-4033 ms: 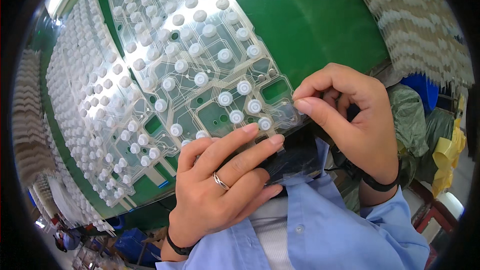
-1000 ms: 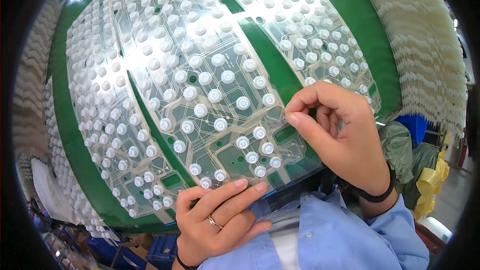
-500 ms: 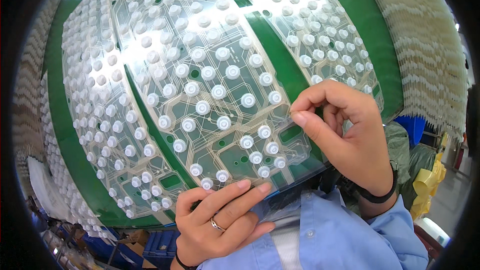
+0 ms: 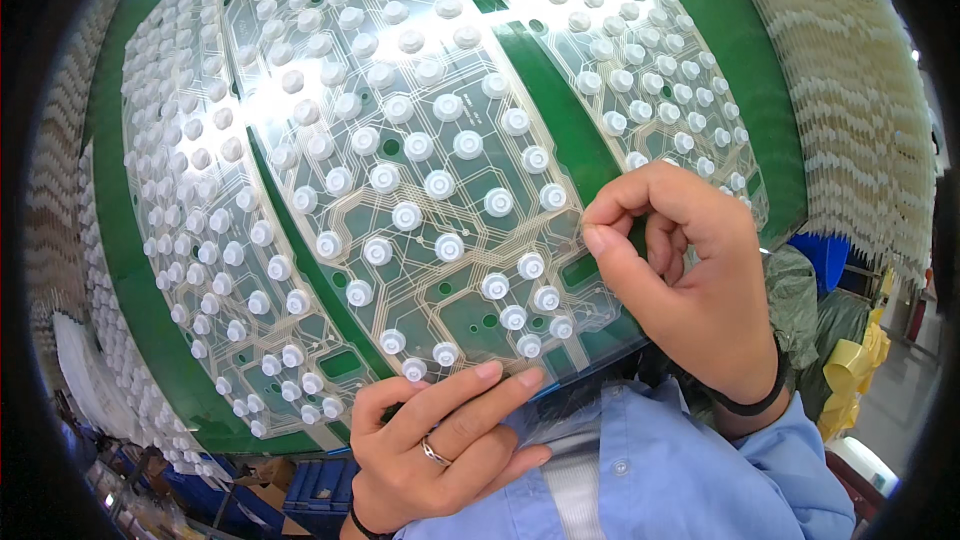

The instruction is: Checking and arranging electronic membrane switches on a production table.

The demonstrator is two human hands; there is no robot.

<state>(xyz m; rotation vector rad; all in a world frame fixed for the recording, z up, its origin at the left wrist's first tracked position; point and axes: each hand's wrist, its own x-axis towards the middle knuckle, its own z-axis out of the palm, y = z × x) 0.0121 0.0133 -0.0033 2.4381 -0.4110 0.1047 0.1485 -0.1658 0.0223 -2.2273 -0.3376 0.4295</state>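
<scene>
A clear keyboard membrane sheet [image 4: 440,285] with printed circuit traces and rows of white rubber domes lies on a green surface before me. My left hand [image 4: 440,450], wearing a ring, rests at the sheet's near edge with its fingers stretched over it. At the sheet's right edge is my right hand [image 4: 700,270], thumb and index finger pinched together. Whatever is between those fingertips is too small to make out. Similar domed sheets lie to the left [image 4: 255,270] and to the right [image 4: 650,80].
The green work surface [image 4: 575,145] shows between the sheets. Tall stacks of pale sheets [image 4: 850,110] stand at the right, and more at the far left. A blue bin [image 4: 825,260] and yellow material [image 4: 858,365] are beyond my right arm; blue crates [image 4: 325,485] sit below left.
My right hand has shifted very slightly, its pinch still closed by the sheet's right edge. The middle and right sheets have moved a touch to the right. My left hand stays in place.
</scene>
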